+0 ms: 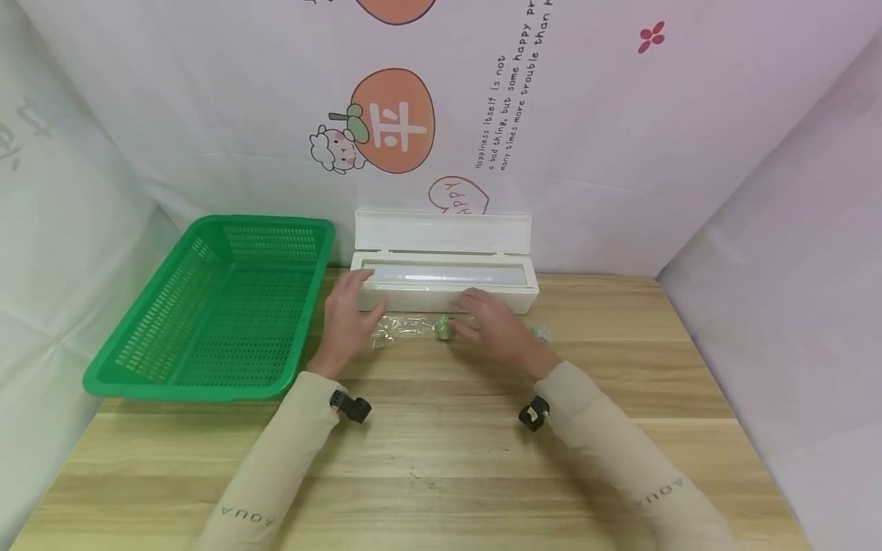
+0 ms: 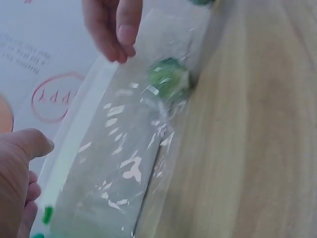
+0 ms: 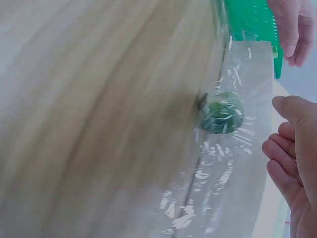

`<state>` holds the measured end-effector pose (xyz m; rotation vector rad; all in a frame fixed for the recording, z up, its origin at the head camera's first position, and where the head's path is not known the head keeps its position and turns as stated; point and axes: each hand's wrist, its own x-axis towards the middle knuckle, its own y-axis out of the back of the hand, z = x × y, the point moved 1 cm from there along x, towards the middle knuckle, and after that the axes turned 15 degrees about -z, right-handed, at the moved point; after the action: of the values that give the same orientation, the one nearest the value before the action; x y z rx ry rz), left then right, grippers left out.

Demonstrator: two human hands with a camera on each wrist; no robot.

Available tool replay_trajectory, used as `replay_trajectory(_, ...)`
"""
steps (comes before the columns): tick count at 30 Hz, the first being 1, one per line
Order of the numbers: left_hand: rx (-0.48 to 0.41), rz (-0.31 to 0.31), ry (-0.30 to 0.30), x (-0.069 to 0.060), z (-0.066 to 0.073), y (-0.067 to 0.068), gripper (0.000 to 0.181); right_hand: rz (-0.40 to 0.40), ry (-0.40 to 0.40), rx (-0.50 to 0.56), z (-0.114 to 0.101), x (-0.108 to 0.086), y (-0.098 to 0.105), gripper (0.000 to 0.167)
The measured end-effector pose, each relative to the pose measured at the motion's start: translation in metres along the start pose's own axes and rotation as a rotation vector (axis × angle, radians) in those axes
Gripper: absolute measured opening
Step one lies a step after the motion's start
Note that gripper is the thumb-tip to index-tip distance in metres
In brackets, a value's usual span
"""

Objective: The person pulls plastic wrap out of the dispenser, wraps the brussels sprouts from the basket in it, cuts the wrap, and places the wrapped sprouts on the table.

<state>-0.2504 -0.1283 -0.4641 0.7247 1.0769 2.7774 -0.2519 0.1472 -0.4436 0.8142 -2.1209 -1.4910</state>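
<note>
A white cling film dispenser stands at the back of the table, its lid raised and a film roll inside. Clear cling film hangs down its front onto the wood. A small round green vegetable lies against the dispenser's front, with the glossy film apparently over it; its exact kind is unclear. Near the dispenser's left end is my left hand, thumb and fingers apart. My right hand hovers by the vegetable, fingers loosely bent. Neither hand visibly holds anything.
A green plastic basket sits on the left of the table. Beyond my right hand lies a small wrapped item, partly hidden by that hand. A printed white curtain hangs close behind the dispenser.
</note>
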Motion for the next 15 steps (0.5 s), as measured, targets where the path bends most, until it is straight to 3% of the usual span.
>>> replay_trajectory(3, -0.049, 0.057, 0.073, 0.000, -0.009, 0.003, 0.059, 0.020, 0.052, -0.039, -0.003, 0.006, 0.007, 0.044)
replay_trajectory(7, -0.102, 0.042, 0.171, 0.001, -0.020, 0.003, 0.067, 0.024, 0.112, -0.082, -0.011, 0.020, 0.016, 0.040)
replay_trajectory(11, -0.132, 0.002, 0.209, 0.003, -0.027, -0.001, 0.072, -0.002, 0.150, -0.097, -0.023, 0.037, 0.028, 0.040)
replay_trajectory(15, -0.176, -0.006, 0.228, 0.006, -0.033, -0.003, 0.075, -0.058, 0.138, -0.110, -0.040, 0.056, 0.040, 0.042)
